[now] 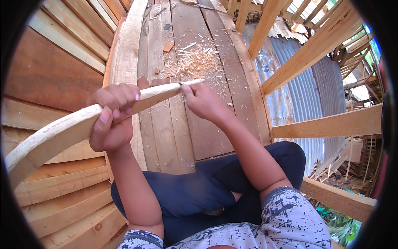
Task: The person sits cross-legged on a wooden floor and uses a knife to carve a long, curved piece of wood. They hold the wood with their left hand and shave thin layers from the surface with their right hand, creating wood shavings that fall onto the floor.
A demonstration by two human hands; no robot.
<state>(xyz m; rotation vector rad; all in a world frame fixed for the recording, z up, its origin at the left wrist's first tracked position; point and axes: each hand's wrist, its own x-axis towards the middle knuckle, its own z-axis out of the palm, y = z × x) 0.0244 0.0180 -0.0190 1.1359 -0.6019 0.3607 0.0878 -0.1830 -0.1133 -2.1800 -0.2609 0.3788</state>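
A long pale strip of wood with a rough, shaved upper edge slants from the lower left to its narrow far end in front of me. My left hand is closed around its middle, thumb on the near side and fingers over the top. Near the narrow end, my right hand is closed, its thumb close against the strip. A small thin dark piece shows at the thumb and touches the strip's edge. Most of that piece is hidden in the hand, so its kind cannot be made out.
Wood shavings lie heaped on the plank floor beyond my hands, with small reddish-brown offcuts nearby. Stacked boards line the left side. At right stand railing beams, with corrugated metal sheets beyond. My crossed legs are below.
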